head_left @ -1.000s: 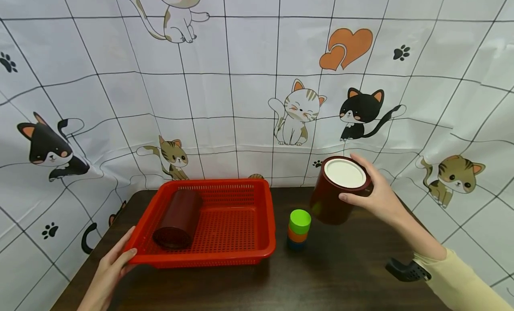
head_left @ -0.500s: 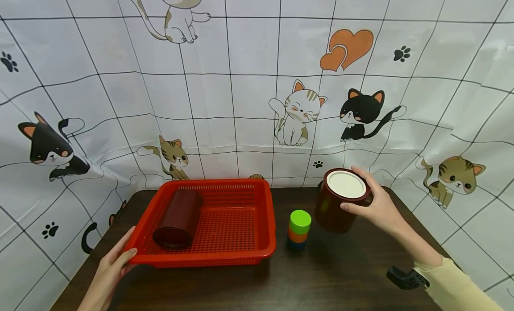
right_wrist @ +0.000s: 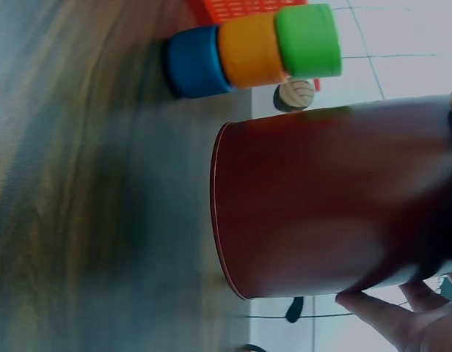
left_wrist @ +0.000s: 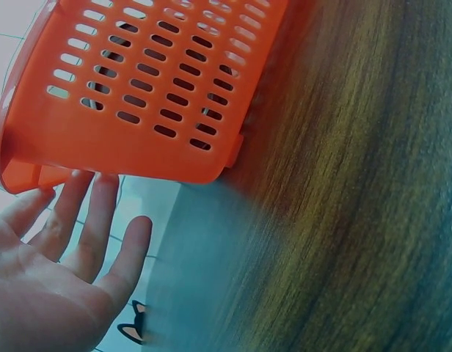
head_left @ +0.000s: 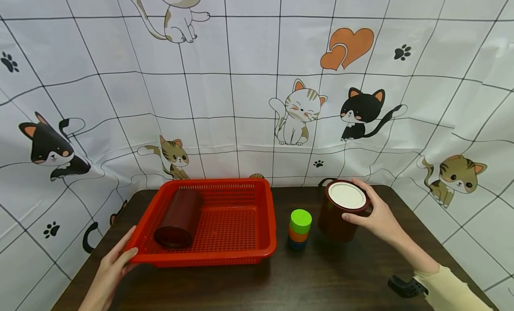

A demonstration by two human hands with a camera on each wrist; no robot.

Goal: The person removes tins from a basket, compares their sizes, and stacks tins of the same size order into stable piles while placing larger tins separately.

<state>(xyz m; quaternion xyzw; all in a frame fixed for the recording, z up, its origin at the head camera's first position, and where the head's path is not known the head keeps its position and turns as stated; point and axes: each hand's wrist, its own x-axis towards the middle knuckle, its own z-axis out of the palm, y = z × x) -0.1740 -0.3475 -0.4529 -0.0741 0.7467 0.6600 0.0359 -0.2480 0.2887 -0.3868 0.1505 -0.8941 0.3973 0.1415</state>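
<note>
My left hand (head_left: pixel 112 264) holds the near left corner of a red plastic basket (head_left: pixel 213 259), thumb over the rim and fingers below it. Inside the basket, a dark red cylinder (head_left: pixel 182 217) lies on its side along the left. On the right, my right hand (head_left: pixel 379 215) grips a dark red canister (head_left: pixel 341 224) with a round white top, thumb at the near side and fingers round the far side. The canister is nearly upright, close over the table. In the right wrist view, its smooth wall (right_wrist: pixel 321 205) and lower rim show, with fingertips at its side.
Between basket and canister stands a stack of small cups, green (head_left: pixel 300 221), orange (head_left: pixel 298 235) and blue (head_left: pixel 297 244). The dark wooden table (head_left: pixel 261 288) ends at a white sheet (head_left: pixel 249 101) printed with cats and grid lines.
My right hand has lowered the canister toward the table and slightly to the right. My left hand and the basket have stayed in place.
</note>
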